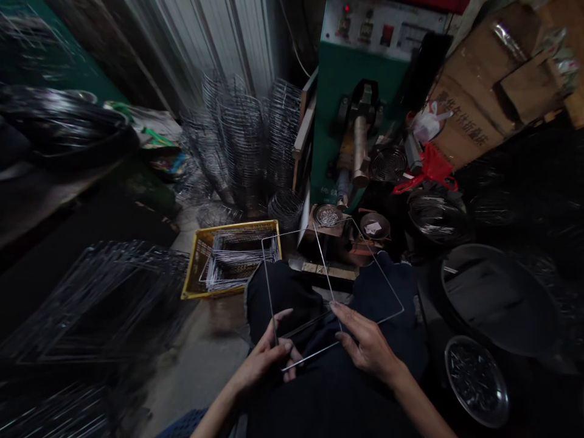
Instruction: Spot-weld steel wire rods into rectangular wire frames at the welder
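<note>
And here's the frame (310, 356), up over the lap (365, 286)! Left hand (274, 353), fingers pinching it by the near left corner; right hand (367, 344), fingers pinching the rod (325, 267) across its middle. Yellow crate (190, 267) of wires (228, 258) sits ahead-left, green machine (335, 79) stands beyond, pan (477, 380) of small parts off right.
</note>
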The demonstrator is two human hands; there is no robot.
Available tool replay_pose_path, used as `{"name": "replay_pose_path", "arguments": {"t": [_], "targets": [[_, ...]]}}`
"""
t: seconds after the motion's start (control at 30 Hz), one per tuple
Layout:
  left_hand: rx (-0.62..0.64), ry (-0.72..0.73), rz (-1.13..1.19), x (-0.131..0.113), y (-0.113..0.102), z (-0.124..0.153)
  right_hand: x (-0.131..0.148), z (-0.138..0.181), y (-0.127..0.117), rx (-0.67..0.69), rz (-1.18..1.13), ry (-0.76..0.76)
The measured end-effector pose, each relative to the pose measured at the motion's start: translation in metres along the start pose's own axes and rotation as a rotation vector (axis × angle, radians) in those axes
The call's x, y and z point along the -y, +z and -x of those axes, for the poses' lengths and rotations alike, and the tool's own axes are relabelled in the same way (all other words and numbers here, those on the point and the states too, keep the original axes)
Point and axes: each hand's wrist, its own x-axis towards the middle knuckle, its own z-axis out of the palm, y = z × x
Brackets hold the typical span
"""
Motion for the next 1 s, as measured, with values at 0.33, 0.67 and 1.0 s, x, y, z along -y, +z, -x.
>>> {"name": "replay_pose_path", "arguments": {"t": [0.33, 0.67, 1.0], "targets": [[0.014, 0.006, 0.01, -0.003, 0.003, -0.002, -0.009, 0.005, -0.002, -0.013, 0.029, 0.051], [0.027, -0.006, 0.002, -0.001, 0.001, -0.003, -0.007, 0.005, 0.002, 0.016, 0.001, 0.067], [0.036, 0.032, -0.01, -0.005, 0.003, -0.003, -0.015, 0.011, -0.004, -0.007, 0.083, 0.1]]}}
